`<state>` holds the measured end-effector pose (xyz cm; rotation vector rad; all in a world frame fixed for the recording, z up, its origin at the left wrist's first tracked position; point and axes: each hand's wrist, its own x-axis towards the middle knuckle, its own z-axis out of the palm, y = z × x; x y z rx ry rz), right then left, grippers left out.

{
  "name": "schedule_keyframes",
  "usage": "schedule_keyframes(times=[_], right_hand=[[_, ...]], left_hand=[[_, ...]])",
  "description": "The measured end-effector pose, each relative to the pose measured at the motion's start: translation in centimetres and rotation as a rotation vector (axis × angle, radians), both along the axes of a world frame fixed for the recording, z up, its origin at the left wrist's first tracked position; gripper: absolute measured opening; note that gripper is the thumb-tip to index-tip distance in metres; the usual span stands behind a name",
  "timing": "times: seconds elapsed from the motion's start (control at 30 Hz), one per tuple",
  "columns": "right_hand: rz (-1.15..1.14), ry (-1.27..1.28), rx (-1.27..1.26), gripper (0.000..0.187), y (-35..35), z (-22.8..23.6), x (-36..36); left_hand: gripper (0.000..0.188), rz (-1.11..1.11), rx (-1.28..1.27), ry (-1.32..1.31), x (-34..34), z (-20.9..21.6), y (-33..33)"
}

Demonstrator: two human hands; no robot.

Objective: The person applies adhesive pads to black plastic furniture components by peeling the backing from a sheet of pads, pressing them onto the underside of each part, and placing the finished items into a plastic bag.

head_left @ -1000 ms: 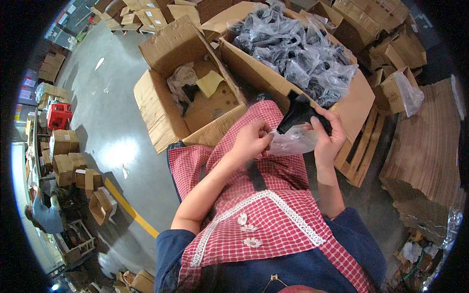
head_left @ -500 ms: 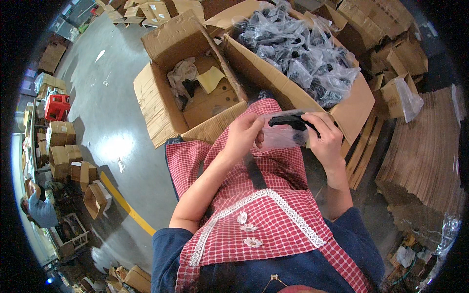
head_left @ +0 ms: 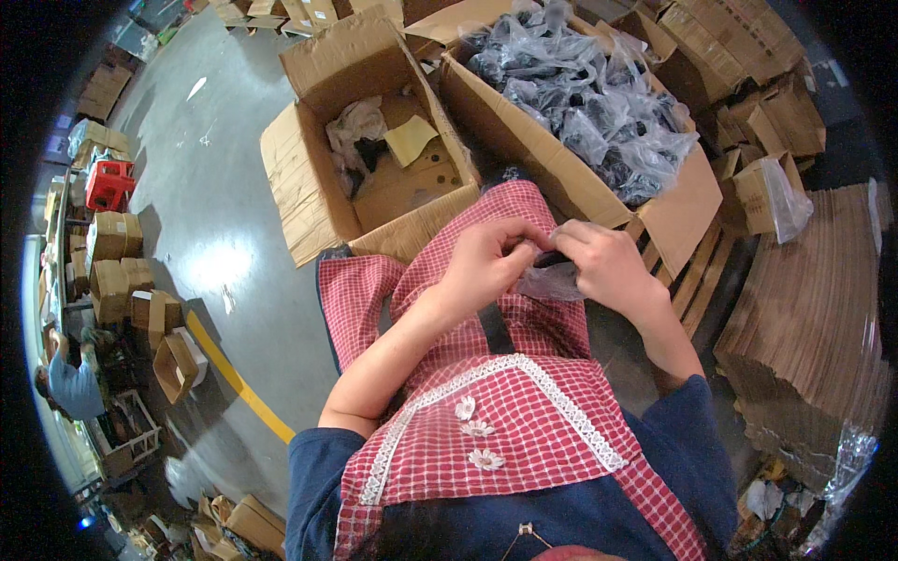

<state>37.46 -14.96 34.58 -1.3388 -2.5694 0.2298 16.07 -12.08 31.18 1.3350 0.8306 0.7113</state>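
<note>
Over my red checked apron (head_left: 505,411), my left hand (head_left: 486,262) and my right hand (head_left: 603,266) meet on a small clear plastic bag (head_left: 552,279) with a dark part inside. Both hands pinch the bag, and most of the part is hidden by my fingers. Just beyond my hands stands a big cardboard box (head_left: 673,206) heaped with several similar dark parts in clear bags (head_left: 589,103).
An open cardboard box (head_left: 318,187) to the left holds crumpled plastic and a yellow card. Stacks of flat cardboard (head_left: 804,318) lie on the right. Small boxes and a red crate (head_left: 108,184) line the grey floor's left edge, where another person (head_left: 70,383) works beside a yellow floor line (head_left: 234,379).
The bagged dark part has come down from in front of the big box to my lap. My hands have closed together over it, hiding most of it.
</note>
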Motion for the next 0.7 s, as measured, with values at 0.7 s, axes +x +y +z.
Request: schedule_keyframes(times=[0.7], right_hand=[[0.239, -0.139, -0.134, 0.027, -0.5, 1.2, -1.3]], left_hand=[[0.021, 0.076, 0.564, 0.244, 0.1, -0.3, -0.2]])
